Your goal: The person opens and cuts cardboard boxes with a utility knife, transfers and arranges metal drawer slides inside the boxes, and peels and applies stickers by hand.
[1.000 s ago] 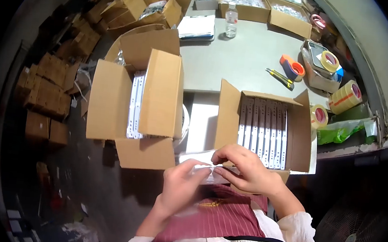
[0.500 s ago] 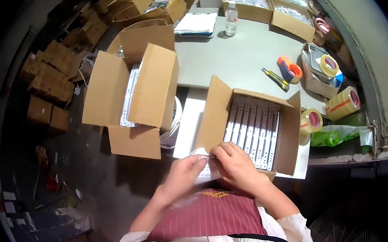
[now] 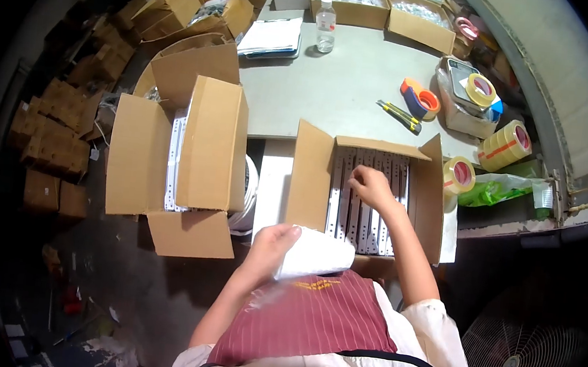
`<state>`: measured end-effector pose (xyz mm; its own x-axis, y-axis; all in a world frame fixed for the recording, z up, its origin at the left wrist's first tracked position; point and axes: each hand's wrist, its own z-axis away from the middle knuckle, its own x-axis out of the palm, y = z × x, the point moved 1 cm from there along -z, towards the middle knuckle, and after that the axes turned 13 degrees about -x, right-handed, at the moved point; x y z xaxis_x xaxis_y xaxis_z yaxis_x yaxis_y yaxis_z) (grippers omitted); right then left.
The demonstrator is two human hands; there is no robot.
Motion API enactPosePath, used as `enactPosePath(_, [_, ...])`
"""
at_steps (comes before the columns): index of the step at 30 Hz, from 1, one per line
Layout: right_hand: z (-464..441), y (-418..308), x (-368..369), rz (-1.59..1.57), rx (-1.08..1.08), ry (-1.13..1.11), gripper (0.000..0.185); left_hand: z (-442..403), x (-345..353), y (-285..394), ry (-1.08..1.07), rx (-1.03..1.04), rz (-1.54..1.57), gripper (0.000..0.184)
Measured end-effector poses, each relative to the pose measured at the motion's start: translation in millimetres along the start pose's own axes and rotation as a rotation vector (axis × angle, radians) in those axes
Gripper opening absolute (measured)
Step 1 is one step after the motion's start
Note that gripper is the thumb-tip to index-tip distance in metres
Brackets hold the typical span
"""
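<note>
My left hand (image 3: pixel 270 252) grips a curled white paper sheet (image 3: pixel 317 255) by its left side, just in front of the open cardboard box (image 3: pixel 311 178). Above that box's contents is my right hand (image 3: pixel 371 187), its thumb and fingers pinched together. Whatever lies between those fingertips is too small to make out. Long white strips with dark holes (image 3: pixel 373 233) stand side by side in the box under the right hand. I cannot tell whether the fingertips touch them.
At left stands a second open carton (image 3: pixel 218 148) holding similar strips. Utility knives (image 3: pixel 401 116), an orange-and-blue tape dispenser (image 3: pixel 420 100), tape rolls (image 3: pixel 459 175) and a water bottle (image 3: pixel 325 27) are on the table (image 3: pixel 280 104). A fan (image 3: pixel 511 364) stands lower right.
My right hand has left the white sheet and moved up over the strips in the box. My left hand keeps hold of the sheet, which now shows more fully. The view has shifted slightly.
</note>
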<state>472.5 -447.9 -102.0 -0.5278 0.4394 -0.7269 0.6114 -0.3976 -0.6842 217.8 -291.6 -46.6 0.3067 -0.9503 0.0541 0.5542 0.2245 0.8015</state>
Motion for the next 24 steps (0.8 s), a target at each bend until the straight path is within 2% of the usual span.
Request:
enactPosePath(5, [-33,25,28,0.075,0.032,-0.185,0.031,1,-5,26,-0.044,-0.024,0.033,0.033])
enactPosePath(9, [-40,22,41,0.293,0.000,-0.305,0.031,-2,-17,35,-0.035,0.016,0.008,0.030])
enactPosePath(12, [-43,27,41,0.360,0.044,-0.277,0.026,-15,-26,26,-0.032,0.044,0.043,0.028])
enactPosePath(16, [-33,46,31,0.224,0.108,-0.034,0.031,-17,-33,34,-0.063,0.033,0.077,0.026])
enactPosePath(19, [-31,45,29,0.186,0.023,-0.233,0.024,-30,-38,27,-0.061,0.069,-0.022,0.026])
enactPosePath(23, [-25,37,48,0.445,-0.237,-0.173,0.018,-41,-39,22,-0.048,0.143,-0.143,0.027])
enactPosePath(24, [-26,35,49,0.493,-0.200,-0.182,0.017,-42,-40,22,-0.047,0.148,-0.152,0.027])
